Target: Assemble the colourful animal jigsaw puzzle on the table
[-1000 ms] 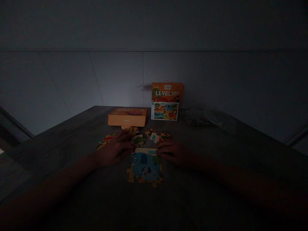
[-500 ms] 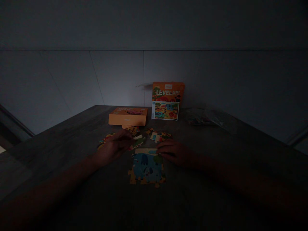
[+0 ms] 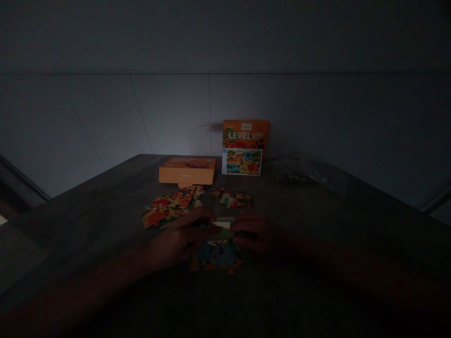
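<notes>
My left hand pinches a puzzle piece, green with a pale edge, over the joined part of the jigsaw puzzle. That part shows a blue elephant on yellow-orange ground and lies flat on the table; the held piece and my fingers cover its upper area. My right hand is at the right edge of the same part, fingers apart and pointing left, close to the held piece. Whether its fingertips touch the piece is too dark to tell.
A heap of loose puzzle pieces lies beyond my left hand, with a smaller group to its right. Behind them are a flat orange box, an upright puzzle box with a picture card, and a clear plastic bag.
My left hand has come from the loose heap toward me and right, bringing a green piece over the elephant part. My right hand has moved slightly nearer, beside it.
</notes>
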The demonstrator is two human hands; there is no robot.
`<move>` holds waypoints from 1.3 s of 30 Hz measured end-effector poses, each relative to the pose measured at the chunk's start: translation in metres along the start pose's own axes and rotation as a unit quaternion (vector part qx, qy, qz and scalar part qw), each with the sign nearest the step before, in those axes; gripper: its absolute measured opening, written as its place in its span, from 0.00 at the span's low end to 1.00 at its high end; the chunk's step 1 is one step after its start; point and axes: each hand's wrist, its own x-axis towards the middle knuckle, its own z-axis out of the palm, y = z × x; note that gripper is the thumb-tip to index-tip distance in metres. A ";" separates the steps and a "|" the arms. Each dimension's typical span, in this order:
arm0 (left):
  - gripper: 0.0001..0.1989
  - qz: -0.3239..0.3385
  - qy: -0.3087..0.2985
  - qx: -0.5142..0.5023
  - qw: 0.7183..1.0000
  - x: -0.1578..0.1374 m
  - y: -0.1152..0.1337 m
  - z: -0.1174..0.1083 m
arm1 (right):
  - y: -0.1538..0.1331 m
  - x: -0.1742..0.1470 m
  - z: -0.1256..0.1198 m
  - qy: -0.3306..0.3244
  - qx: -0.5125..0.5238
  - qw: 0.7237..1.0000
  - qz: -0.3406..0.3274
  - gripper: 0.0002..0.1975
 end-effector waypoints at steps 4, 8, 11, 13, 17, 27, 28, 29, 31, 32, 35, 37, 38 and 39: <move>0.21 -0.024 -0.070 0.023 0.997 -0.001 0.000 -0.003 | 0.004 0.002 0.001 0.035 -0.005 0.999 0.025 0.09; 0.37 -0.077 -0.096 0.044 0.991 -0.004 -0.003 -0.007 | 0.005 0.004 0.001 0.076 0.012 0.993 0.088 0.07; 0.42 -0.084 -0.109 0.051 0.989 -0.008 -0.012 -0.007 | 0.006 0.005 0.001 0.092 0.021 0.987 0.131 0.07; 0.39 -0.083 -0.124 0.050 0.988 -0.009 -0.017 -0.006 | 0.007 0.005 0.001 0.097 0.024 0.984 0.146 0.07; 0.37 -0.090 -0.135 0.045 0.986 -0.007 -0.016 -0.008 | 0.006 0.007 0.001 0.108 0.013 0.982 0.157 0.07; 0.44 -0.096 -0.144 0.055 0.983 -0.004 -0.007 -0.015 | 0.018 0.004 0.001 0.141 -0.049 0.960 0.235 0.07; 0.42 -0.091 -0.141 0.066 0.984 -0.005 -0.011 -0.017 | 0.020 0.004 0.001 0.141 -0.056 0.956 0.251 0.07; 0.39 -0.084 -0.139 0.079 0.983 -0.006 -0.015 -0.019 | 0.022 0.005 -0.001 0.140 -0.064 0.952 0.265 0.07; 0.31 -0.070 -0.140 0.110 0.982 -0.009 -0.026 -0.024 | 0.026 0.006 -0.003 0.138 -0.078 0.944 0.288 0.07; 0.27 -0.065 -0.141 0.127 0.980 -0.011 -0.032 -0.027 | 0.027 0.007 -0.004 0.138 -0.083 0.941 0.298 0.07; 0.24 -0.089 -0.128 0.176 0.972 -0.017 -0.050 -0.034 | 0.032 0.008 -0.008 0.138 -0.088 0.933 0.322 0.07; 0.28 -0.128 -0.109 0.204 0.964 -0.021 -0.060 -0.036 | 0.035 0.008 -0.009 0.136 -0.087 0.929 0.332 0.07; 0.29 -0.149 -0.102 0.215 0.960 -0.023 -0.064 -0.036 | 0.036 0.008 -0.010 0.135 -0.087 0.928 0.335 0.08; 0.31 -0.166 -0.099 0.224 0.955 -0.025 -0.068 -0.036 | 0.038 0.007 -0.010 0.134 -0.088 0.927 0.339 0.08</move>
